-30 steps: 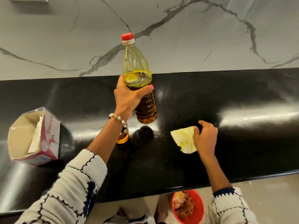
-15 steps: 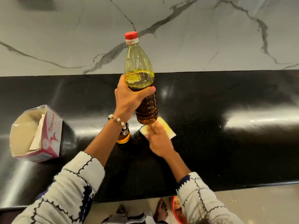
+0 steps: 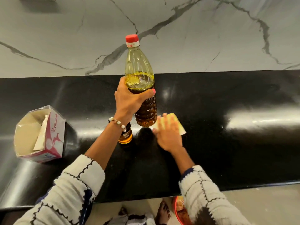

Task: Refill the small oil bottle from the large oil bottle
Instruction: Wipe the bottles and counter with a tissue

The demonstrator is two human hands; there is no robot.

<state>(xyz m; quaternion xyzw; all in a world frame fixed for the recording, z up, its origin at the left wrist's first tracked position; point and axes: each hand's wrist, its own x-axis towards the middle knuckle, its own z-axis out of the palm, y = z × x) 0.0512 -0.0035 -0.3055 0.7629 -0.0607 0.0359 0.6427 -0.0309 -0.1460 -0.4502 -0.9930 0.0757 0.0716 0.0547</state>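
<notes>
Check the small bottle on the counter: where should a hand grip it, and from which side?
Probably round the lower body of the small bottle, coming in from the near side. It stands upright on the counter, and its neck is hidden behind the left hand's wrist, which holds the large bottle up. The right hand presses a tissue just to its right, crowding that side.

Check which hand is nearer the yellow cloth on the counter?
Right. The right hand presses flat on the yellow cloth. The left hand is raised to its left, gripping the large oil bottle.
</notes>
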